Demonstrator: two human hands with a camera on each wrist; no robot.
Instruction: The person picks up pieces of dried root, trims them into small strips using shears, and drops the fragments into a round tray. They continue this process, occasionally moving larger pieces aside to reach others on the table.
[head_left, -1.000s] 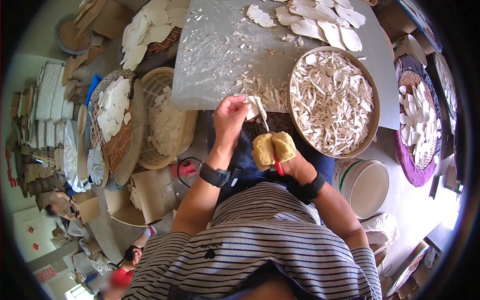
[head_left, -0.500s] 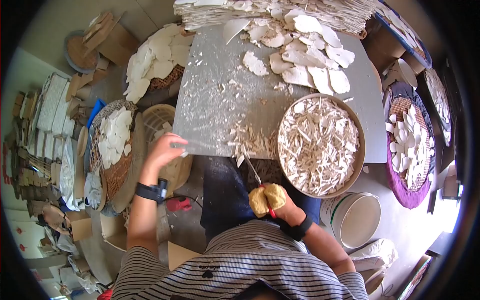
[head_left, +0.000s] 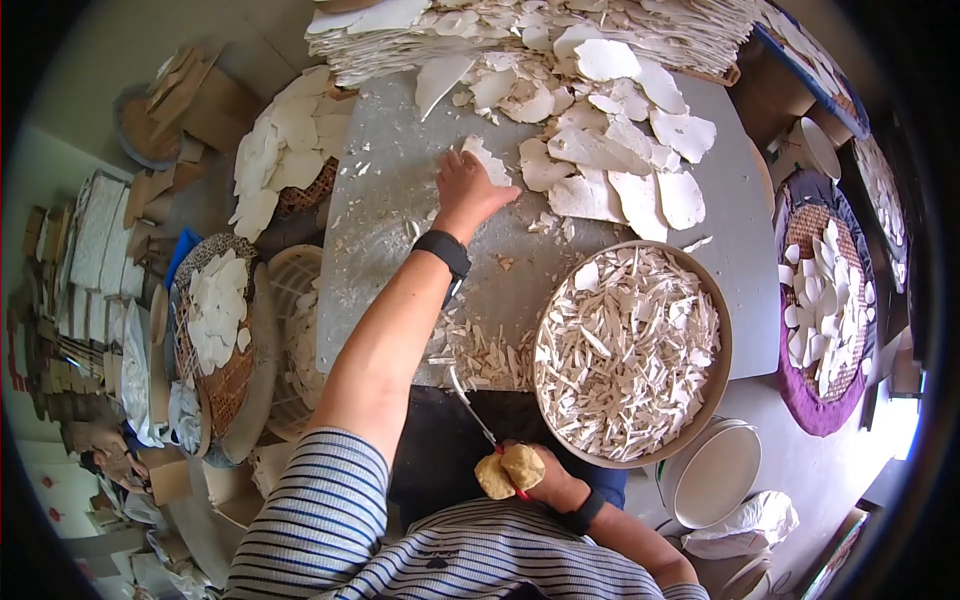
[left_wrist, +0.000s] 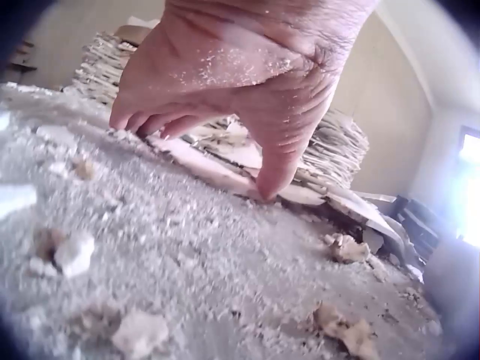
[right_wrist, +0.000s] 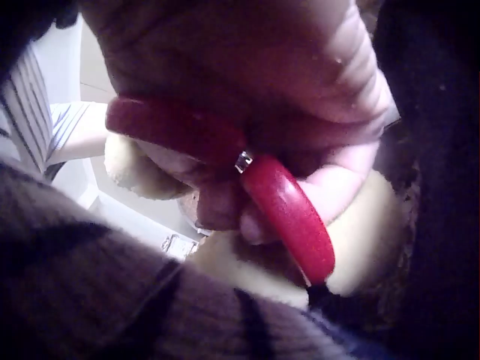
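Note:
My left hand [head_left: 468, 198] reaches over the grey table [head_left: 385, 240], its fingers and thumb spread at a flat white piece [head_left: 486, 158]. In the left wrist view the hand [left_wrist: 232, 82] spans the piece [left_wrist: 210, 166], fingertips at one side and thumb tip low at the other; firm contact cannot be told. Near my lap, my right hand [head_left: 556, 484] grips scissors, blades [head_left: 470, 405] pointing up toward the table edge. Yellow padding [head_left: 522, 466] covers the fingers there. The right wrist view shows the hand [right_wrist: 247, 67] around the red handles [right_wrist: 289, 210].
A round tray [head_left: 727, 370] of white scraps overhangs the table's front edge. Overlapping flat pieces [head_left: 600, 150] lie beyond it, before a tall stack [head_left: 400, 50]. Small scraps [head_left: 480, 355] lie by the near edge. A white bucket [head_left: 712, 480] stands at the right, a basket [head_left: 290, 270] at the left.
My left hand has left the scissors area, swung left, then reached forward over the table to the flat piece. My right hand has moved lower with the scissors, and the view has shifted.

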